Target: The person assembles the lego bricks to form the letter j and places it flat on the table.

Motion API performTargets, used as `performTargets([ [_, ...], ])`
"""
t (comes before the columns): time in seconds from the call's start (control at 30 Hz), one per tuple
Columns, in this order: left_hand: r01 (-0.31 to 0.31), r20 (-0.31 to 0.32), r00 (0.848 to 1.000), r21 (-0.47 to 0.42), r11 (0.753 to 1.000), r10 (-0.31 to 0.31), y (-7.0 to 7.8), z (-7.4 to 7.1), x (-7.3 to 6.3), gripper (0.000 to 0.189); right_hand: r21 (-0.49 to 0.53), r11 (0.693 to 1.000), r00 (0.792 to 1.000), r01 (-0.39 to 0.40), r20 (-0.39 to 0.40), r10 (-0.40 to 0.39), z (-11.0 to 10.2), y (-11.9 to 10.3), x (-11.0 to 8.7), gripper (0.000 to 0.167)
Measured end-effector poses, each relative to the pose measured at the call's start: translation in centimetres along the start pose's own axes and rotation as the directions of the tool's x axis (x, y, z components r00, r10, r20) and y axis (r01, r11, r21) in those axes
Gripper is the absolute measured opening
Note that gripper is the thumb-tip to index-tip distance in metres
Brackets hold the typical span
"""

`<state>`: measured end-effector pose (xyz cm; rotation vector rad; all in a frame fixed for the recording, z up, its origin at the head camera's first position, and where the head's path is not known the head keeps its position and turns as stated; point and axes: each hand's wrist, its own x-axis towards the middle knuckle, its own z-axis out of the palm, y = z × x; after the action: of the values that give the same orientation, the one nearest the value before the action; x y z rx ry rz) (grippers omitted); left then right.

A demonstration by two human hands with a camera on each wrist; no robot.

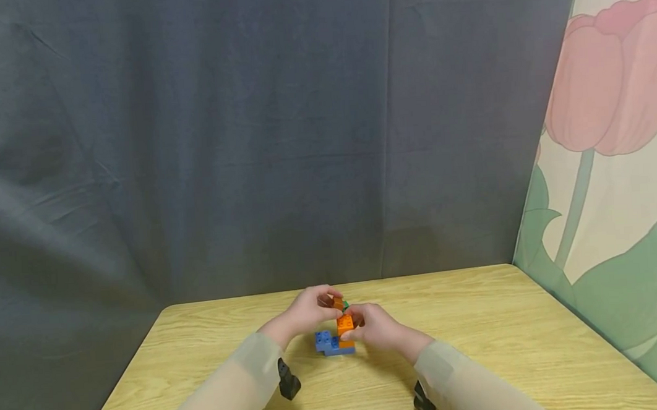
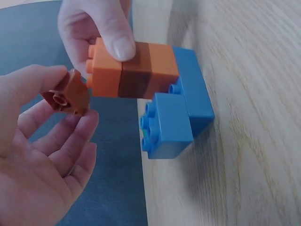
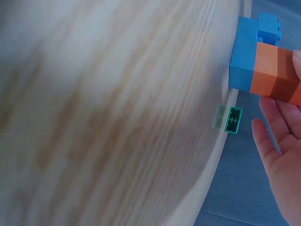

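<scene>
A toy-brick build stands on the table, with a long blue brick [image 2: 196,89] at its bottom. One end carries a smaller blue brick [image 2: 173,125], studs up. From the other end rises a column: an orange brick [image 2: 164,63], a brown brick [image 2: 135,77] and another orange brick [image 2: 106,70] on top. My right hand [image 1: 376,327] grips this column near its top, thumb on one side. Just beside the top studs, my left hand [image 1: 306,310] pinches a small brown brick [image 2: 70,94] between thumb and fingers, tilted, its hollow underside partly showing.
A green brick [image 3: 233,120] sits on the table behind the build, close to the far edge. The wooden table [image 1: 203,360] meets a dark curtain [image 1: 275,139] at the back and a wall with painted tulips [image 1: 590,92] on the right.
</scene>
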<state>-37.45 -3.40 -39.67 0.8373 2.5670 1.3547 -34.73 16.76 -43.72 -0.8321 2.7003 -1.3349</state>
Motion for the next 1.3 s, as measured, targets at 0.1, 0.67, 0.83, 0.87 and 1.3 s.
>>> performTargets([
  [0.1,-0.006,0.011,1.0,-0.044,0.999,0.006,0.3,0.0,-0.3,0.028,0.008,1.0,1.0,0.0,0.002,0.0,0.0,0.0,0.0,0.019],
  [0.67,-0.002,0.017,1.0,-0.128,0.992,0.004,-0.1,0.2,-0.9,0.029,0.025,1.0,1.0,-0.005,0.007,0.005,0.1,-0.2,0.0,0.017],
  [0.83,-0.006,-0.003,1.0,-0.126,0.992,0.005,-0.1,0.3,-1.2,0.029,0.032,0.999,1.0,-0.002,0.012,0.002,0.0,-0.4,-0.1,0.018],
  [0.87,-0.007,-0.006,1.0,-0.13,0.991,0.006,0.0,0.3,-1.2,0.029,0.034,0.999,1.0,-0.002,0.013,0.001,0.0,-0.5,-0.1,0.019],
  [1.3,-0.022,-0.013,1.0,-0.158,0.987,0.021,-0.6,1.0,-1.1,0.027,0.043,0.999,1.0,-0.014,0.012,0.013,-0.1,-0.2,0.0,0.022],
])
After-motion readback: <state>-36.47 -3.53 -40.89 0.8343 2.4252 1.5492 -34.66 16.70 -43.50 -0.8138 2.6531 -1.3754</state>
